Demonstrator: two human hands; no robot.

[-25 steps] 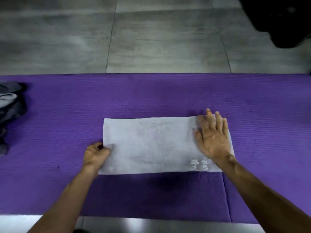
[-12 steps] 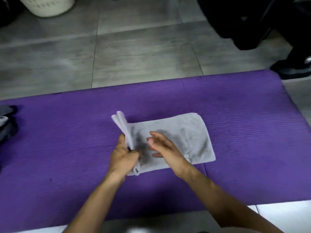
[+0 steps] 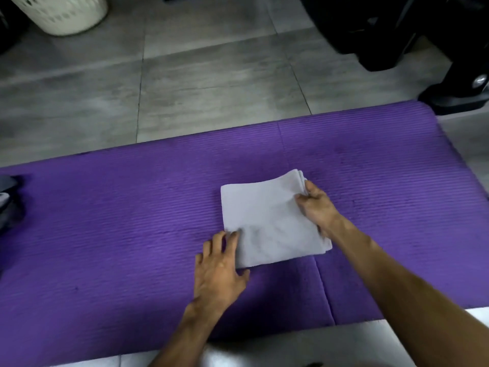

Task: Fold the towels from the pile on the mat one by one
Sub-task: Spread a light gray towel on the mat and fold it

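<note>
Only the head view to go on here, looking down at the purple mat (image 3: pixel 105 234) on a grey tiled floor; the grey towel (image 3: pixel 267 223) sits a bit right of the mat's middle, folded into a stubby rectangle that looks close to square, rotated slightly so its long-ish axis runs from the near-left corner up toward the far-right corner.

The relation that matters: the towel lies between the two hands; the right hand (image 3: pixel 316 207) is on its far-right corner, thumb on top and fingers curled around the stacked edges, so that grip is pinching the layers; the left hand (image 3: pixel 219 268) lies flat on the mat at the near-left edge, fingers straight and spread, fingertips just touching or tucked at the towel's side, holding nothing as far as I can see.

So the right hand is the one that's actually got the cloth; my guess is this fold is basically done, and the next bit is squaring it off or setting it aside.

Looks-wise: pale grey, soft, several layers showing at the far-right corner, a few shallow wrinkles across the top face, edges not perfectly lined up.

At the far left edge of the mat there's a dark grey heap, the pile of towels (image 3: pixel 8 202), mostly cut off; a cream laundry basket (image 3: pixel 60 11) stands on the floor top left.
</note>
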